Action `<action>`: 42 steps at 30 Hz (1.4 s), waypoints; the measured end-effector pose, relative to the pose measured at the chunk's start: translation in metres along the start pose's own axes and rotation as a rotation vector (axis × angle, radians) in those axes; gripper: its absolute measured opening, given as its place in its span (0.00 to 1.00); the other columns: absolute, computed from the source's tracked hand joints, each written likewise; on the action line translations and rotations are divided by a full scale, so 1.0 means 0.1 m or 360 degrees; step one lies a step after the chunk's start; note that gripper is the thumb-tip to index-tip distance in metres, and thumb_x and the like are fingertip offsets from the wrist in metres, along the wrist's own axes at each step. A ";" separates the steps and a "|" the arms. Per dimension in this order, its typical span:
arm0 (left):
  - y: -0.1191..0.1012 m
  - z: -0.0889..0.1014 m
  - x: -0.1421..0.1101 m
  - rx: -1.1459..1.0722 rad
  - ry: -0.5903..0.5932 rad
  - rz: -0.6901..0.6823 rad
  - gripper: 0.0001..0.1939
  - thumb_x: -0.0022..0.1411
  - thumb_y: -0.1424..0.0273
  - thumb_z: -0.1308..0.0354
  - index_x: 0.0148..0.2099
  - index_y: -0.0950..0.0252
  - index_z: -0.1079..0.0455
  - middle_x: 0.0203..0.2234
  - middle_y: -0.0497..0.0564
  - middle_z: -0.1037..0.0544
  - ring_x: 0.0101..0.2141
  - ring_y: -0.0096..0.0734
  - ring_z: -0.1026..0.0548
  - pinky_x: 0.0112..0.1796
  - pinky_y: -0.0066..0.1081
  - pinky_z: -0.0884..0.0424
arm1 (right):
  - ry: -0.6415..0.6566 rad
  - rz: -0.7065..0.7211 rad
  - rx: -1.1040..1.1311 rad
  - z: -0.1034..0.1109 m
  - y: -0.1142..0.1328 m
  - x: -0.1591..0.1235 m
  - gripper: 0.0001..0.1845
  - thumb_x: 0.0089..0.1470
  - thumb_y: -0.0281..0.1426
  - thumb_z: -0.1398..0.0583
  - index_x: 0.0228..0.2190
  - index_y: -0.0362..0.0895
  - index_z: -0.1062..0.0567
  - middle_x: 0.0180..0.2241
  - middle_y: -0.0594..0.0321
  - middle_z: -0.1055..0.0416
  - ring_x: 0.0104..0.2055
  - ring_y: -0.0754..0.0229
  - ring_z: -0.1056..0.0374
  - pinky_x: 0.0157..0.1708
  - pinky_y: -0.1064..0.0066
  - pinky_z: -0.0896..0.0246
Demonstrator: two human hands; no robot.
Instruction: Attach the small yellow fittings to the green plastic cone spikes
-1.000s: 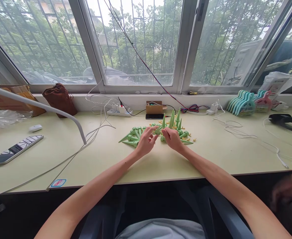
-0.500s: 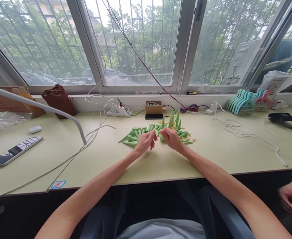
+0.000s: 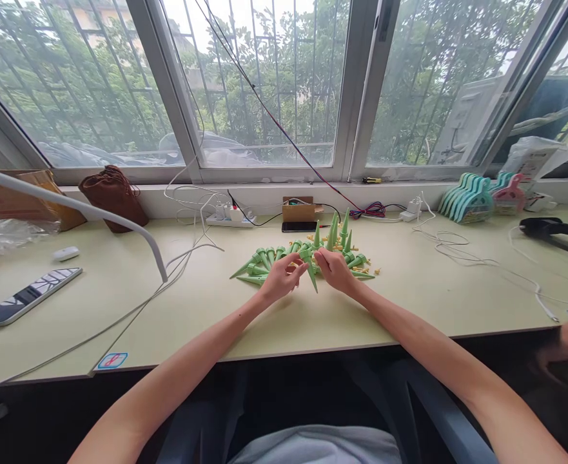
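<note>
My left hand (image 3: 282, 278) grips a green plastic plant-watering spike (image 3: 312, 276) near its wide collar. The spike's pointed end slants down towards me. Right beside the collar, the fingers of my right hand (image 3: 336, 270) are pinched together; what they hold, if anything, is hidden. Behind both hands lies a pile of similar green spikes (image 3: 263, 256) with tips pointing outwards. Several more green spikes (image 3: 332, 235) stand upright at the back right of the pile. Small yellow pieces (image 3: 377, 271) are scattered along its right side.
A black phone (image 3: 299, 227) and a small cardboard box (image 3: 298, 209) sit behind the pile. At left are a white bent tube (image 3: 85, 207), cables and another phone (image 3: 29, 296). Turquoise clips (image 3: 466, 198) stand at right. Another person's blurred hand (image 3: 554, 351) shows at the right edge.
The green spike in my left hand has come into view, its tip now pointing down between my hands. My left fingers have shifted around it. The other person's hand has moved up.
</note>
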State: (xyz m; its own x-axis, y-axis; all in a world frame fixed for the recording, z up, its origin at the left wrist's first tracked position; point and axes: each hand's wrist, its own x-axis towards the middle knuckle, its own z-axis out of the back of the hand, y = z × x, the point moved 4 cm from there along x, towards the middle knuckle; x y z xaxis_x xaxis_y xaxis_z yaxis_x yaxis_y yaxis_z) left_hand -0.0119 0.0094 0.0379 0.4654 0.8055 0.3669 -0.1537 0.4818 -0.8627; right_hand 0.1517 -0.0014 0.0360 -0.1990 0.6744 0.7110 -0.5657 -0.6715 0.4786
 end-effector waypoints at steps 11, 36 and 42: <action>-0.01 0.00 0.02 0.0174 -0.0229 -0.0239 0.14 0.62 0.63 0.42 0.48 0.63 0.32 0.38 0.51 0.29 0.21 0.17 0.33 0.21 0.22 0.32 | 0.0001 -0.0051 0.0023 -0.02 0.00 0.01 0.23 0.67 0.44 0.55 0.23 0.46 0.43 0.19 0.69 0.45 0.21 0.65 0.50 0.24 0.72 0.52; 0.01 -0.09 -0.02 -0.0606 0.0290 0.0544 0.31 0.62 0.45 0.51 0.32 0.70 0.30 0.26 0.54 0.26 0.17 0.24 0.32 0.16 0.27 0.37 | 0.0053 0.0083 0.0037 0.01 0.04 0.03 0.21 0.68 0.40 0.54 0.24 0.45 0.42 0.22 0.67 0.40 0.23 0.66 0.48 0.26 0.73 0.51; -0.01 -0.07 -0.01 -0.0526 0.0269 0.0374 0.25 0.62 0.47 0.48 0.34 0.67 0.35 0.23 0.50 0.27 0.16 0.22 0.32 0.18 0.26 0.36 | 0.0069 0.0027 0.0002 0.00 0.01 0.03 0.21 0.68 0.41 0.55 0.24 0.45 0.43 0.20 0.68 0.42 0.21 0.67 0.50 0.25 0.72 0.52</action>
State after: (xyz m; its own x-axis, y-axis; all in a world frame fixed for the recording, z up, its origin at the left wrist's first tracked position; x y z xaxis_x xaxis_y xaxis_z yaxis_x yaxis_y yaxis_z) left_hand -0.0061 0.0057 0.0356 0.5914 0.7990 0.1093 0.0023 0.1338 -0.9910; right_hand 0.1508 -0.0001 0.0386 -0.2433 0.6755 0.6961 -0.5611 -0.6834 0.4670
